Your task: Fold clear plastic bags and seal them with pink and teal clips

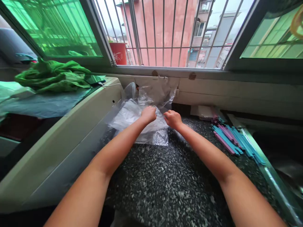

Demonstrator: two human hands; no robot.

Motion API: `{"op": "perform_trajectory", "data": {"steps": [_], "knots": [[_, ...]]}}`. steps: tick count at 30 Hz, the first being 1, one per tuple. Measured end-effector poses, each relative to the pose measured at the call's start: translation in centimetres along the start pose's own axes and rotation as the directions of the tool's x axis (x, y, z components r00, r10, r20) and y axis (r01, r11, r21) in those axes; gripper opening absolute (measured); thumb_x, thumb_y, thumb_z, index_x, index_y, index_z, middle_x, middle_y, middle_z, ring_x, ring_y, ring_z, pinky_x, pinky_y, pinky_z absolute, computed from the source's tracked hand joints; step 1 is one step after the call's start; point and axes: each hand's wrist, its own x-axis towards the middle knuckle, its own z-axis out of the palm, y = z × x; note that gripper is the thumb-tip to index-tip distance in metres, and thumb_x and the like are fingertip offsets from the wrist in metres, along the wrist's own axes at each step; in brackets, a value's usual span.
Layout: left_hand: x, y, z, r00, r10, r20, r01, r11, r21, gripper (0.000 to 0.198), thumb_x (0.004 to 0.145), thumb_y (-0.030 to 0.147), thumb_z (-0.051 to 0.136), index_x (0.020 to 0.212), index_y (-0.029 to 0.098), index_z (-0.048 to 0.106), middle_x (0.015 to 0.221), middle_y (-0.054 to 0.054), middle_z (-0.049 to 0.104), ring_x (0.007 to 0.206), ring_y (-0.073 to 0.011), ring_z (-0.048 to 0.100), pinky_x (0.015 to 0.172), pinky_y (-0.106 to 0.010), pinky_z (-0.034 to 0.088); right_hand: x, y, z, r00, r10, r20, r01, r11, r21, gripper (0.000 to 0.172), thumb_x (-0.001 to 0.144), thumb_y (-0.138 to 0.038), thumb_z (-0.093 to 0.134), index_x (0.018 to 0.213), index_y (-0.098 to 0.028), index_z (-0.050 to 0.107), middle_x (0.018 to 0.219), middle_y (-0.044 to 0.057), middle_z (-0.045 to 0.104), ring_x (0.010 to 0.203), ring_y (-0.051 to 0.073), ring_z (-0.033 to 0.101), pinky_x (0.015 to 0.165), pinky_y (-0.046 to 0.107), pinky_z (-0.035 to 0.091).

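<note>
A loose pile of clear plastic bags (127,115) lies on the speckled dark countertop (161,176), toward the wall below the window. My left hand (149,114) is closed over the middle of the pile, its fingers gripping the thin film of a clear plastic bag. Just to its right, at the pile's edge, my right hand (172,119) is closed in a pinch. Whatever lies between its fingertips is too thin and transparent to make out. A small gap separates the two hands.
Blue and purple strips (228,138) lie in a bunch at the right, beside the metal sink edge (267,171). White flat packets (204,112) sit behind them. At the left, a raised pale ledge (78,126) borders the counter, with a green cloth (54,75) beyond it.
</note>
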Motion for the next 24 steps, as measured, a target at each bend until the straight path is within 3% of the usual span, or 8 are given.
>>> {"op": "perform_trajectory", "data": {"steps": [7, 14, 18, 24], "knots": [[-0.9, -0.8, 1.4, 0.998, 0.057, 0.008, -0.057, 0.998, 0.012, 0.030, 0.077, 0.031, 0.057, 0.101, 0.014, 0.063, 0.111, -0.014, 0.059, 0.106, -0.0259, 0.054, 0.088, -0.031, 0.043, 2.6, -2.7, 1.2, 0.995, -0.103, -0.004, 0.103, 0.994, -0.047, 0.027, 0.085, -0.019, 0.043, 0.099, -0.010, 0.064, 0.099, 0.017, 0.059, 0.091, 0.024, 0.050, 0.072, 0.032, 0.031], [-0.8, -0.4, 2.1, 0.995, 0.099, -0.021, -0.099, 0.995, -0.013, 0.024, 0.079, 0.025, 0.054, 0.097, 0.013, 0.064, 0.106, -0.014, 0.059, 0.104, -0.0258, 0.054, 0.086, -0.032, 0.043, 3.4, -2.8, 2.4, 0.993, -0.118, -0.023, 0.115, 0.990, -0.082, 0.030, 0.087, -0.014, 0.037, 0.093, -0.010, 0.066, 0.092, 0.016, 0.061, 0.087, 0.022, 0.048, 0.072, 0.033, 0.026], [-1.2, -0.6, 1.2, 0.990, 0.124, -0.075, -0.125, 0.992, -0.012, 0.025, 0.082, 0.026, 0.050, 0.100, 0.013, 0.063, 0.107, -0.014, 0.057, 0.106, -0.0260, 0.051, 0.087, -0.033, 0.042, 2.9, -2.1, 1.1, 0.993, -0.076, -0.087, 0.068, 0.994, -0.086, 0.033, 0.089, -0.018, 0.034, 0.088, -0.011, 0.066, 0.091, 0.016, 0.061, 0.086, 0.022, 0.048, 0.071, 0.033, 0.025], [-3.4, -0.2, -1.4, 0.957, 0.205, -0.204, -0.222, 0.973, -0.061, 0.024, 0.081, 0.027, 0.053, 0.099, 0.016, 0.064, 0.102, -0.011, 0.058, 0.099, -0.0234, 0.053, 0.086, -0.032, 0.043, -0.2, -1.6, -3.0, 0.984, -0.004, -0.180, -0.003, 0.999, -0.039, 0.028, 0.086, -0.028, 0.043, 0.088, -0.016, 0.068, 0.087, 0.010, 0.064, 0.083, 0.021, 0.051, 0.070, 0.031, 0.027]]}}
